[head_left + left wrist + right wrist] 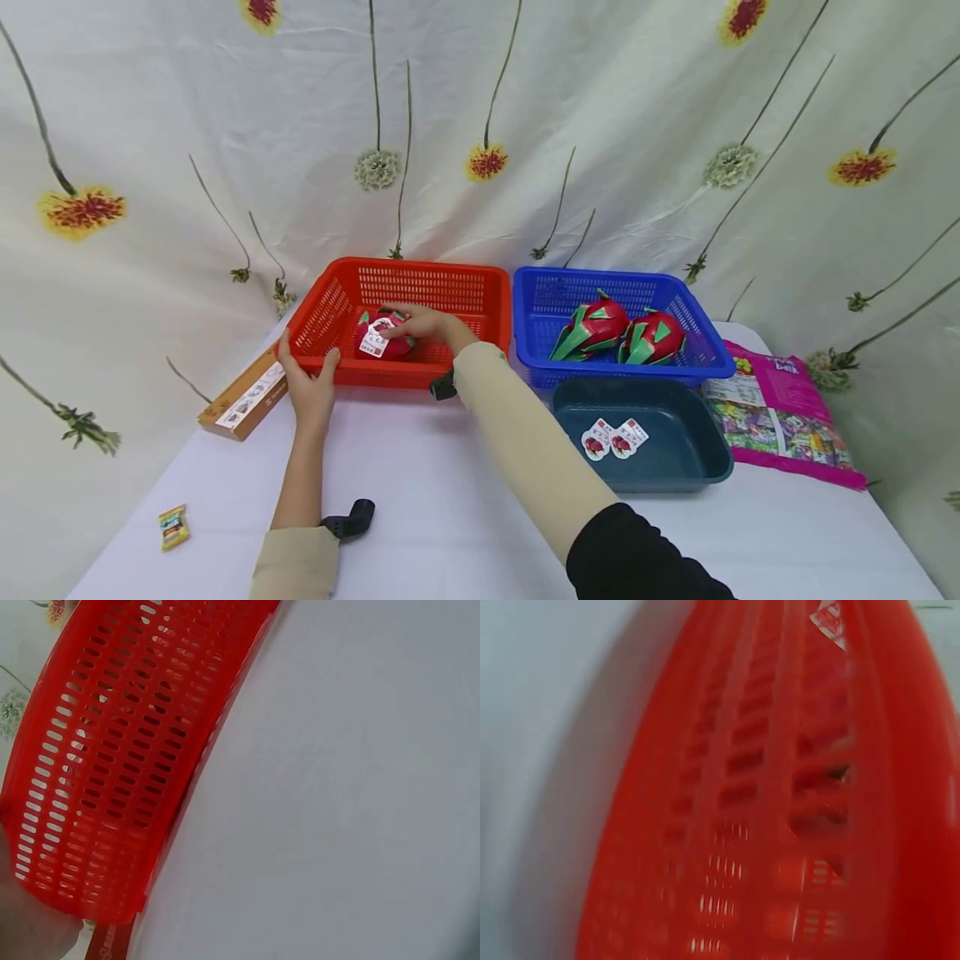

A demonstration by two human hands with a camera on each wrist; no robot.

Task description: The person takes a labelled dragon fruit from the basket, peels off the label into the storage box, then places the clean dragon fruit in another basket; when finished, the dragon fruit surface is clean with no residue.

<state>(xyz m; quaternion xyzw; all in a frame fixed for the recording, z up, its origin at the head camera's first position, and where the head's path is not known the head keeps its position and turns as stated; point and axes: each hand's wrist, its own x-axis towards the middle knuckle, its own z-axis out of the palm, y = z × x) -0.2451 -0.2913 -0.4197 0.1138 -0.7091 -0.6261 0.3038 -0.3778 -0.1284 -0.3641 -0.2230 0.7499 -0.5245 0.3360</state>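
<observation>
Inside the red basket (420, 377) lies a pink dragon fruit (405, 347) with a white card tag (372, 340) on its front. My right hand (431, 325) reaches over the front rim and holds the fruit from its right side, its thumb beside the tag. At the basket's front left corner, my left hand (309, 392) grips the rim, thumb on the front side and fingers at the left. The left wrist view shows part of this hand (34, 926) against the basket corner. In the right wrist view, the slotted basket wall (727, 787) hides the right hand.
A blue basket (622, 275) on the right holds two red-and-green dragon fruits (600, 323). A dark green tray (675, 479) before it contains two card tags (626, 439). A pink bag (795, 417), a brown box (240, 404) and a small yellow packet (174, 527) lie around.
</observation>
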